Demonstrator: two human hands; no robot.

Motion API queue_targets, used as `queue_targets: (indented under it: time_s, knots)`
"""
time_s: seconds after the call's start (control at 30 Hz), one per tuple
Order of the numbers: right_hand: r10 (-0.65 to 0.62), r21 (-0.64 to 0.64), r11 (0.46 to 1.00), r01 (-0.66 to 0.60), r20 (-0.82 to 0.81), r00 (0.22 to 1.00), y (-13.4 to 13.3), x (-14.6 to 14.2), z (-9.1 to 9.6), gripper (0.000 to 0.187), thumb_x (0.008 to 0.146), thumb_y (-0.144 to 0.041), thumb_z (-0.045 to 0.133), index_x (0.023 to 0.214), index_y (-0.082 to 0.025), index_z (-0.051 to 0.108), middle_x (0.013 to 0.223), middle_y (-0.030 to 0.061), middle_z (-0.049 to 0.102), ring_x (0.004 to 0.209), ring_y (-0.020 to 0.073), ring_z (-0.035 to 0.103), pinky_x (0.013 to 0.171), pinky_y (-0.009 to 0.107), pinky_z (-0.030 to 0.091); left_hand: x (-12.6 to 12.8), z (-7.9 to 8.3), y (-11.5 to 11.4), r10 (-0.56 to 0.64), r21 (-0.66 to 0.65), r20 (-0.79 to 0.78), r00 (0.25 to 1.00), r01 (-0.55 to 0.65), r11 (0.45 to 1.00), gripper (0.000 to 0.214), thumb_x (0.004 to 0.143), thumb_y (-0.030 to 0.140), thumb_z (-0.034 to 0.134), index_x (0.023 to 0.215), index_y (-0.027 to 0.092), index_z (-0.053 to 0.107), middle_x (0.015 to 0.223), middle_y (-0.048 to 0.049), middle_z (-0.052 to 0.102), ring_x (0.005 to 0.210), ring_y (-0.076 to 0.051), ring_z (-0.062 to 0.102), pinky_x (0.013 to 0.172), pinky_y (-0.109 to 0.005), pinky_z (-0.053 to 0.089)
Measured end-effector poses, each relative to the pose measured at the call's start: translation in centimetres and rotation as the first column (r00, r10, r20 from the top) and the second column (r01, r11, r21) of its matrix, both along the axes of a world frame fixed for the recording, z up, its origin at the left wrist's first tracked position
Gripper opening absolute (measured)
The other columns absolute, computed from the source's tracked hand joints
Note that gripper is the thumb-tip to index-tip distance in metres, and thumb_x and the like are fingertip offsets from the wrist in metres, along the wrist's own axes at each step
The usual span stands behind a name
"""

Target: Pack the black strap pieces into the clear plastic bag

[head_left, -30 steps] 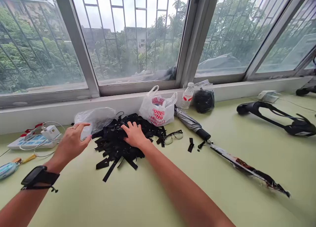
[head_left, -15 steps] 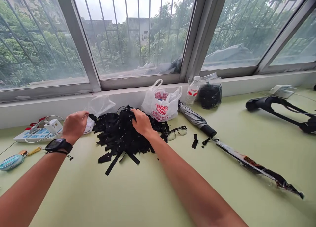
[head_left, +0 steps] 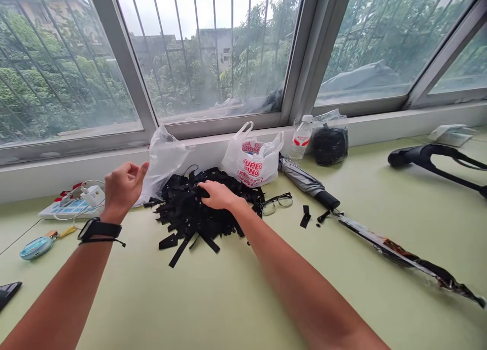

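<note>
While the right hand rests curled atop black strips, the open left hand hovers beside them.

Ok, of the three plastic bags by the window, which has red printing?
The white plastic carrier bag, in the middle. The clear plastic bag by the left hand has no print; the clear bag beside the plastic bottle holds something black.

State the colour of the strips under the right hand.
Black with small pale specks; the strips show best in the head view, around the right hand.
</note>
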State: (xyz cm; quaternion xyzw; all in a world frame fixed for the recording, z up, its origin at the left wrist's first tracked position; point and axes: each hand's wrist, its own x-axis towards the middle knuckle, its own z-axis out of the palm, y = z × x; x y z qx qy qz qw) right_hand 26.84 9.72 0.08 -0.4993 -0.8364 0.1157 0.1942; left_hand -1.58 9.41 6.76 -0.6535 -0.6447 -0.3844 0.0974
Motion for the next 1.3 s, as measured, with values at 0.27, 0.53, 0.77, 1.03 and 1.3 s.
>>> queue_targets:
  time_s: [0.27, 0.53, 0.77, 1.03, 1.3]
  knots:
    - [0.002, 0.011, 1.0, -0.002, -0.019, 1.0, 0.5, 0.4, -1.3, 0.054, 0.087, -0.027, 0.074, 0.139, -0.021, 0.06, 0.136, 0.0163, 0.062, 0.122, 0.0355, 0.061, 0.095, 0.041, 0.051, 0.7, -1.2, -1.8, -0.006, -0.147, -0.075, 0.997, -0.005, 0.989, 0.058, 0.083, 0.082, 0.057, 0.08, 0.025, 0.057, 0.069, -0.0039, 0.065, 0.064, -0.024, 0.057, 0.059, -0.029, 0.03]
    - [-0.096, 0.146, 0.977, 0.155, -0.347, 0.933, 1.6, 0.8, -1.3, 0.019, 0.102, -0.028, 0.05, 0.114, -0.019, 0.061, 0.106, 0.0103, 0.073, 0.097, 0.026, 0.068, 0.084, 0.034, 0.049, -1.8, -0.3, -3.1, -0.089, 0.06, 0.066, 0.994, 0.085, 0.995, 0.038, 0.103, 0.056, 0.044, 0.116, 0.028, 0.067, 0.087, -0.0045, 0.076, 0.093, -0.027, 0.073, 0.078, -0.031, 0.045]
    - [-0.122, -0.003, 0.974, 0.225, -0.846, 0.52, 1.6, 2.7, 2.9, 0.037, 0.098, -0.052, 0.054, 0.114, -0.02, 0.064, 0.102, 0.0056, 0.074, 0.091, 0.0222, 0.069, 0.081, 0.034, 0.056, -1.1, -1.4, -2.6, -0.251, 0.041, 0.338, 0.907, 0.253, 0.967, 0.045, 0.095, 0.05, 0.056, 0.132, 0.025, 0.05, 0.109, -0.0079, 0.077, 0.095, -0.024, 0.075, 0.078, -0.031, 0.057]
    - [-0.371, -0.372, 0.924, -0.088, -0.928, 0.023, 1.0, 4.0, 5.0, 0.04, 0.084, -0.049, 0.077, 0.11, -0.025, 0.06, 0.08, 0.0012, 0.073, 0.066, 0.0204, 0.07, 0.063, 0.035, 0.062, -1.7, 0.4, -3.9, -0.342, -0.257, 0.189, 0.921, 0.382, 0.887, 0.018, 0.064, 0.021, 0.064, 0.08, 0.025, 0.072, 0.084, -0.0039, 0.078, 0.074, -0.025, 0.072, 0.066, -0.032, 0.053]
    - [-0.495, -0.5, 0.864, -0.056, -0.864, 0.089, 1.1, 2.5, 2.9, 0.036, 0.089, -0.046, 0.073, 0.114, -0.024, 0.06, 0.081, 0.0023, 0.072, 0.064, 0.0212, 0.071, 0.06, 0.036, 0.062, 8.2, -0.8, -7.8, -0.361, -0.041, -0.031, 0.932, 0.36, 0.932, 0.037, 0.087, 0.05, 0.069, 0.111, 0.023, 0.06, 0.103, -0.0068, 0.073, 0.092, -0.027, 0.07, 0.075, -0.034, 0.051]
